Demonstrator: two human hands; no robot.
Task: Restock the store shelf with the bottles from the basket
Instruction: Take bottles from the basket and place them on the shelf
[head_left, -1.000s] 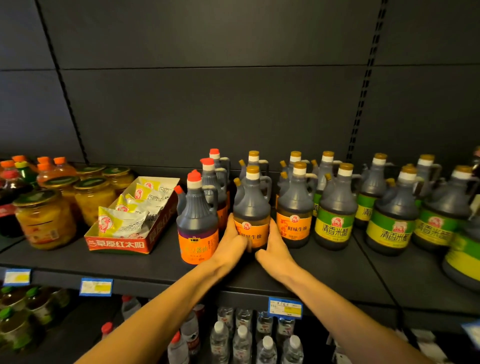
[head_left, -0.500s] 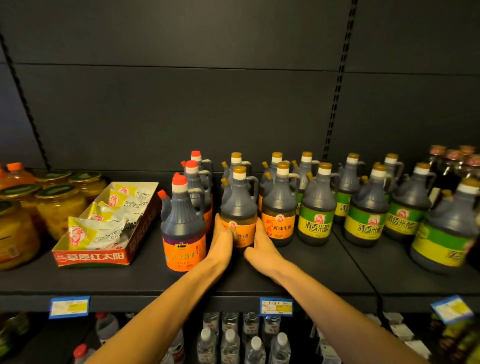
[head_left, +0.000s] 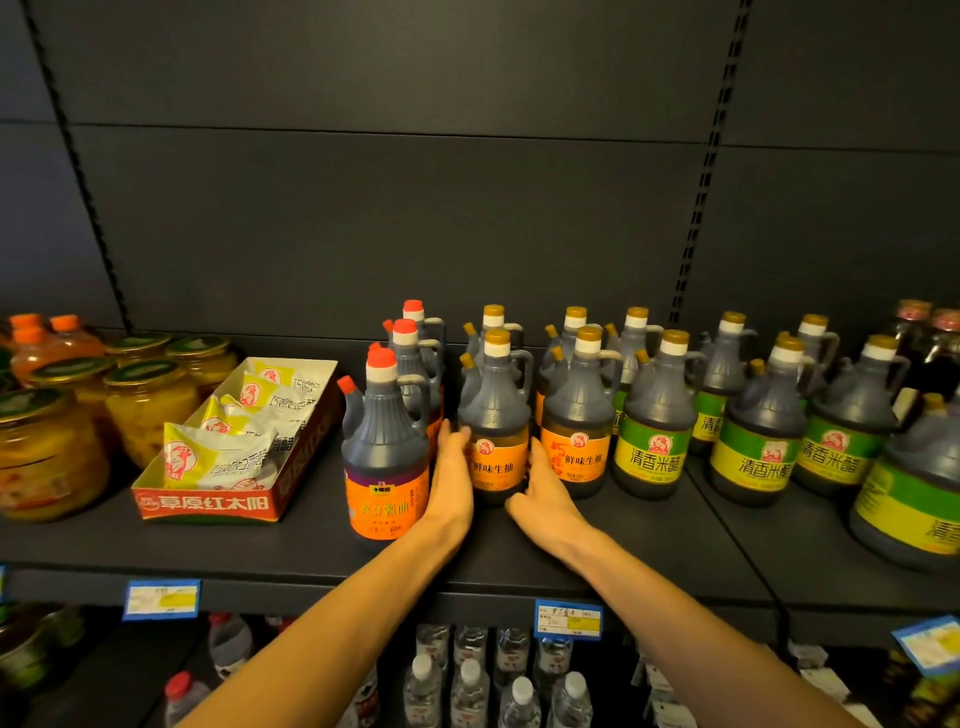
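Both hands cup one dark plastic soy-sauce bottle with gold cap and orange label (head_left: 496, 415): left hand (head_left: 453, 475) flat on its left flank, right hand (head_left: 540, 486) on its right flank, fingers fairly straight, likely squaring it into its row. Bottle stands upright on dark metal shelf (head_left: 311, 545), between red-capped orange-label bottle (head_left: 385, 447) and a matching gold-capped bottle (head_left: 576, 431). Basket not visible.
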